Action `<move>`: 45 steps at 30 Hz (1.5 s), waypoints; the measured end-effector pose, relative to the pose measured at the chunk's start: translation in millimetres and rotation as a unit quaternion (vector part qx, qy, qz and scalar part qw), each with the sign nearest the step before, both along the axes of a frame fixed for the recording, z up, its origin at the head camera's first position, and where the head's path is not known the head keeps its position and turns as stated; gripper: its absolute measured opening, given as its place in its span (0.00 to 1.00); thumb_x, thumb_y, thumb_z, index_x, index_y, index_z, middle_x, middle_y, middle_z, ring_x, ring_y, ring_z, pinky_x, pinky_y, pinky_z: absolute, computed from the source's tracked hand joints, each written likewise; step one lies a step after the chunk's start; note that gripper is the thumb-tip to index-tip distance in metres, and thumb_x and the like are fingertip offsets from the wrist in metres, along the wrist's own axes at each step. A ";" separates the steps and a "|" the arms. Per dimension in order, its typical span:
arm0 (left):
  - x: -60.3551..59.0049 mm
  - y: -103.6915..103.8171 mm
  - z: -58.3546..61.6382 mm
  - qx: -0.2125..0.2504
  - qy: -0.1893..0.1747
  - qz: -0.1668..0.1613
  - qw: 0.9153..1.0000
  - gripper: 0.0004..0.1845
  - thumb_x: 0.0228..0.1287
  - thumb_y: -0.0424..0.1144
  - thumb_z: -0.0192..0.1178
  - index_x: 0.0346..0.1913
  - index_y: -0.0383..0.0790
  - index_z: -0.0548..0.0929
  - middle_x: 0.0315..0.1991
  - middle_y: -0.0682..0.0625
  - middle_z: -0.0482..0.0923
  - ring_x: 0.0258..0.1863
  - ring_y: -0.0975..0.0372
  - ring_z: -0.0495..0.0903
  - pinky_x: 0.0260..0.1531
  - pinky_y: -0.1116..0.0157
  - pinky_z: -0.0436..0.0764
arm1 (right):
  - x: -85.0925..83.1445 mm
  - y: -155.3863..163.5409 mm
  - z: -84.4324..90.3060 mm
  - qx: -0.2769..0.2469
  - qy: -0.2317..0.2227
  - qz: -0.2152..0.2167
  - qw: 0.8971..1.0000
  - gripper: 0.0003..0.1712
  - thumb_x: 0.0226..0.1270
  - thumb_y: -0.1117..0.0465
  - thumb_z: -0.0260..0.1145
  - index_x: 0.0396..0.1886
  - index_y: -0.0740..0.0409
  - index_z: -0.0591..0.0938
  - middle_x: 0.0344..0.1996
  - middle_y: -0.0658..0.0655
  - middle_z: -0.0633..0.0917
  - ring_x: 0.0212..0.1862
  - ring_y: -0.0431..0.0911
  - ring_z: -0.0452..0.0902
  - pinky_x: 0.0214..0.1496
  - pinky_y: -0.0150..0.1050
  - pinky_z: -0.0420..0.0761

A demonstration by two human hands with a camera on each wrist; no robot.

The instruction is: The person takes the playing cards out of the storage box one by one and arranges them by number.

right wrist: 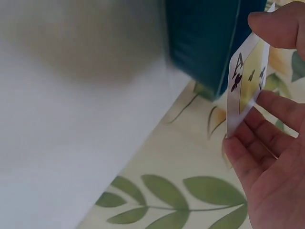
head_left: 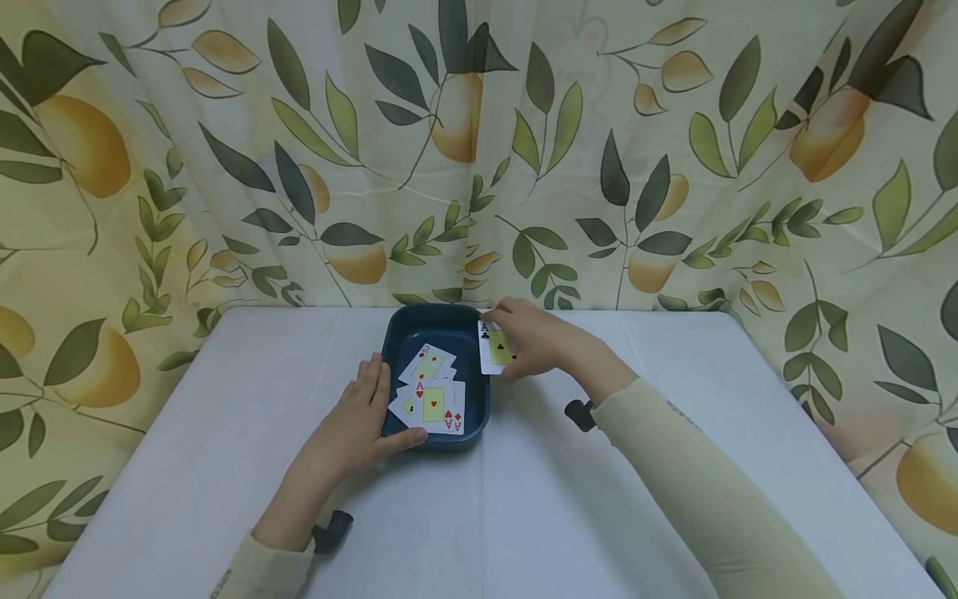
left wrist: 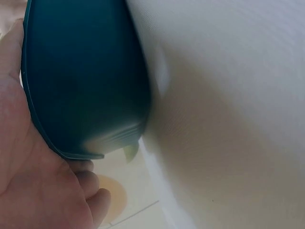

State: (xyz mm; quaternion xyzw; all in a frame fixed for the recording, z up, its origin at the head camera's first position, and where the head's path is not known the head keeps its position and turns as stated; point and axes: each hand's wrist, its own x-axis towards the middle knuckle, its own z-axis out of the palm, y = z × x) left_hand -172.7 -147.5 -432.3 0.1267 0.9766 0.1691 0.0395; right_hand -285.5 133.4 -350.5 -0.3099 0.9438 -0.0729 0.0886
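A: What is gripped, and by which hand?

B: An ace of clubs [head_left: 496, 348] is pinched by the right hand [head_left: 535, 341], thumb on one face and fingers [right wrist: 267, 125] on the other. It is held upright just beside the dark blue tray [head_left: 397, 333], at the tray's right rim. Its lower edge is covered by the fingers, and in the right wrist view part of it is cut off at the top of the frame.

A: And the left hand?

B: The left hand [head_left: 362, 420] is laid against the tray's left wall, fingers straight, thumb along the near rim. Nothing is grasped. In the left wrist view only the palm and the tray's outer wall are seen; the inside is hidden.

A: What lies inside the tray?

B: Loose cards [head_left: 430, 391] are spread face up, overlapped; a red ace can be read, the others only partly. All of this is set on a white table [head_left: 674, 499].
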 end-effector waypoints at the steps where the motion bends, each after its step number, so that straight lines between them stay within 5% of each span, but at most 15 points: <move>1: 0.4 0.0 0.3 0.001 0.002 -0.001 1.000 0.66 0.52 0.79 0.56 0.79 0.33 0.47 0.81 0.39 0.35 0.80 0.45 0.39 0.73 0.44 0.56 | -1.4 2.4 -1.1 0.000 0.000 -0.003 1.000 0.52 0.45 0.53 0.80 0.73 0.55 0.69 0.63 0.58 0.72 0.58 0.51 0.67 0.57 0.44 0.76; 24: 2.3 -2.2 1.1 0.005 0.018 -0.004 1.000 0.66 0.53 0.78 0.56 0.78 0.30 0.48 0.81 0.38 0.37 0.79 0.44 0.41 0.73 0.45 0.57 | -32.6 33.3 -40.6 0.010 -0.025 -0.047 0.999 0.50 0.47 0.57 0.81 0.72 0.59 0.70 0.59 0.63 0.74 0.55 0.54 0.67 0.55 0.47 0.74; 33: 1.5 -1.5 -1.5 0.007 0.008 -0.005 1.000 0.65 0.54 0.77 0.57 0.79 0.31 0.46 0.81 0.38 0.35 0.80 0.45 0.39 0.74 0.45 0.54 | -39.8 31.9 -57.8 0.010 -0.062 -0.065 0.996 0.51 0.49 0.58 0.79 0.74 0.59 0.67 0.64 0.64 0.71 0.62 0.56 0.65 0.66 0.54 0.71; 45: 0.2 -1.1 -2.1 0.010 0.010 -0.002 1.000 0.65 0.54 0.77 0.57 0.79 0.31 0.47 0.81 0.39 0.35 0.80 0.45 0.39 0.74 0.45 0.54 | -41.5 23.0 -69.0 0.034 -0.084 -0.084 0.992 0.49 0.51 0.56 0.78 0.74 0.56 0.67 0.66 0.62 0.69 0.63 0.55 0.65 0.68 0.55 0.71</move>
